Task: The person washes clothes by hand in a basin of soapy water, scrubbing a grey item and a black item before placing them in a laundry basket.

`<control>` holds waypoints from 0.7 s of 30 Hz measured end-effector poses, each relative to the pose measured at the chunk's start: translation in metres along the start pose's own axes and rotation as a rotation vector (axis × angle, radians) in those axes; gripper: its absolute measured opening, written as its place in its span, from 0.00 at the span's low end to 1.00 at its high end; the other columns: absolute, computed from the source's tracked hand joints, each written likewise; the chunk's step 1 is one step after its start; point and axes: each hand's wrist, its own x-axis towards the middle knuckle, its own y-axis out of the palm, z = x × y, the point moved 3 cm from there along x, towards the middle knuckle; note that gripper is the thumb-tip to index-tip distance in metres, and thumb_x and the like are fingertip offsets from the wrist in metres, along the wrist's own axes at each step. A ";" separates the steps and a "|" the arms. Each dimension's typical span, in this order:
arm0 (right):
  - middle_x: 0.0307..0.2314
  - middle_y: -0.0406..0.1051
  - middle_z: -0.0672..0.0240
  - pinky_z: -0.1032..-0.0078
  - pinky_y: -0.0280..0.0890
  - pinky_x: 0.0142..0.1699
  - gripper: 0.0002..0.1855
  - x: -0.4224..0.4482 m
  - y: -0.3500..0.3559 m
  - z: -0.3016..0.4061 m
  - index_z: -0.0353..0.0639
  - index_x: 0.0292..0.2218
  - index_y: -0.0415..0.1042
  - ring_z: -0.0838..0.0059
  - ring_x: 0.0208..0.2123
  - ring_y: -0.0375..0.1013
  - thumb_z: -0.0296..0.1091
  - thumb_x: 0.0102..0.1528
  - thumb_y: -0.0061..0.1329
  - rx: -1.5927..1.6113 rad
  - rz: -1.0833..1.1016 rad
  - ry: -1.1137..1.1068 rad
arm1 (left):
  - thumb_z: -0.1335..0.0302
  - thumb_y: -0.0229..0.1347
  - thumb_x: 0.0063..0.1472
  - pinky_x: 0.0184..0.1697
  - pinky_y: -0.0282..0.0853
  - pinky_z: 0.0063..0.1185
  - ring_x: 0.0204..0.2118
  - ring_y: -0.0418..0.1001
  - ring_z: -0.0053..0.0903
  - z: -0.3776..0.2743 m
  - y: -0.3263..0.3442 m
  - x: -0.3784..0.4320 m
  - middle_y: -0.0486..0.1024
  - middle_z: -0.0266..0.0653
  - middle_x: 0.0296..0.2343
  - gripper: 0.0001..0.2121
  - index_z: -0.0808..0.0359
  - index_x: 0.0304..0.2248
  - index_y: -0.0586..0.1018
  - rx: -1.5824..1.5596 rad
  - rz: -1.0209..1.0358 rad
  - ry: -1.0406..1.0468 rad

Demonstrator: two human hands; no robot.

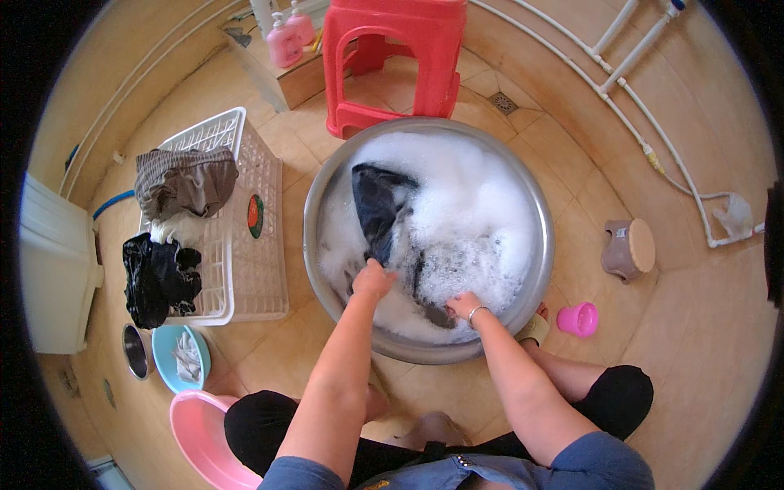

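Observation:
A large round metal basin [545,245] full of white suds stands on the floor before me. My left hand [373,280] is closed on the lower end of a dark wet garment [375,205], which rises out of the foam in the basin's left half. On the near right side, just inside the rim, my right hand [465,306] is at the foam beside a dark patch of submerged cloth [440,315]. A bracelet is on that wrist. Whether the right fingers grip the cloth cannot be told.
Left stands a white plastic crate [260,282] with clothes on top; below it are a blue basin [206,352] and a pink tub [196,429]. A red stool [395,18] is beyond the basin. Right are a small brown stool [620,251] and a pink cup [577,320].

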 end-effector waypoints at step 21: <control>0.21 0.61 0.71 0.83 0.59 0.24 0.11 -0.087 -0.037 0.039 0.42 0.32 0.59 0.81 0.21 0.62 0.30 0.44 0.43 0.957 -0.006 -0.324 | 0.68 0.42 0.52 0.30 0.63 0.25 0.29 0.67 0.29 -0.053 0.063 -0.036 0.68 0.40 0.27 0.13 0.70 0.32 0.67 -2.016 0.209 -0.067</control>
